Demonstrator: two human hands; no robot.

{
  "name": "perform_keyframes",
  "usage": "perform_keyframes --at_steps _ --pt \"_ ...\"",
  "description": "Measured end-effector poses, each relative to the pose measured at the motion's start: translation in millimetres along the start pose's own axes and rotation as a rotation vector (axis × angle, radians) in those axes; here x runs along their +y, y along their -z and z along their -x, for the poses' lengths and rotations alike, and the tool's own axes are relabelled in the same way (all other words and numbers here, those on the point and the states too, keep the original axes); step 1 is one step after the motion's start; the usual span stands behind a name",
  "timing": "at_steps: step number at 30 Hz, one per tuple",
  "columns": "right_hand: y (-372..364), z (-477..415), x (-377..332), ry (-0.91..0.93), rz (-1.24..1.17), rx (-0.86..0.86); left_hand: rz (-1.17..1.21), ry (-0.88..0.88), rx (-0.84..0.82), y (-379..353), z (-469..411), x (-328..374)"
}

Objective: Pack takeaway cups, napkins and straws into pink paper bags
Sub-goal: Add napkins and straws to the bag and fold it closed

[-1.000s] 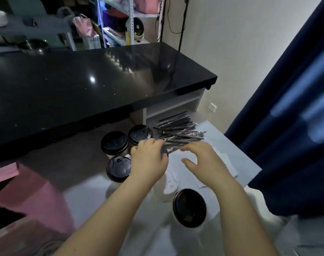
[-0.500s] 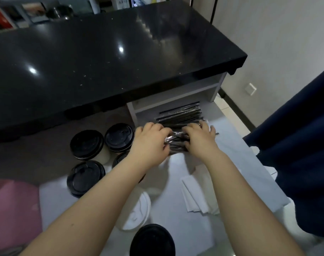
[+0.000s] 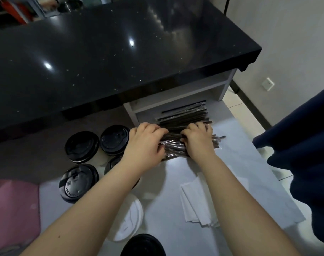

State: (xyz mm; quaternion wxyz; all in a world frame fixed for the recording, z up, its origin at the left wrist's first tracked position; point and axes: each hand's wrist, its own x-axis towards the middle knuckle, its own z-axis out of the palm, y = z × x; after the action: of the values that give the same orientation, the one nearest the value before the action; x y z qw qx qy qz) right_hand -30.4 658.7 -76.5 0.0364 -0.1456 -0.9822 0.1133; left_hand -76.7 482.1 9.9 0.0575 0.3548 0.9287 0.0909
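Observation:
A heap of dark wrapped straws [image 3: 185, 119] lies on the white surface below the black counter. My left hand [image 3: 144, 145] and my right hand [image 3: 198, 141] both curl their fingers into the near part of the heap and grip straws. Takeaway cups with black lids [image 3: 81, 146] stand to the left, another black lid [image 3: 142, 245] sits at the bottom edge, and a cup with a white lid [image 3: 129, 222] is beside my left forearm. White napkins [image 3: 198, 204] lie under my right forearm. A pink paper bag [image 3: 13, 209] is at the lower left.
The black counter [image 3: 102, 52] overhangs the work surface at the back, with a white shelf [image 3: 185, 93] beneath it. A dark blue curtain [image 3: 305, 145] hangs at the right. Tiled floor and a wall socket [image 3: 267, 84] show at the far right.
Both hands reached forward from above the napkins to the straw heap and closed on it. The view tilted down and moved closer.

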Motion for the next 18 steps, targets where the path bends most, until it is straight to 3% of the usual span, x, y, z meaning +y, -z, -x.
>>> perform_keyframes --at_steps 5,14,18 --pt "8 4 0 0.017 -0.118 0.114 0.025 0.001 0.062 7 4 -5" --pt "44 9 -9 -0.030 -0.132 0.102 0.099 0.057 0.211 41 16 -22" --pt "70 17 -28 0.044 -0.114 0.153 0.090 0.074 0.252 60 31 -35"
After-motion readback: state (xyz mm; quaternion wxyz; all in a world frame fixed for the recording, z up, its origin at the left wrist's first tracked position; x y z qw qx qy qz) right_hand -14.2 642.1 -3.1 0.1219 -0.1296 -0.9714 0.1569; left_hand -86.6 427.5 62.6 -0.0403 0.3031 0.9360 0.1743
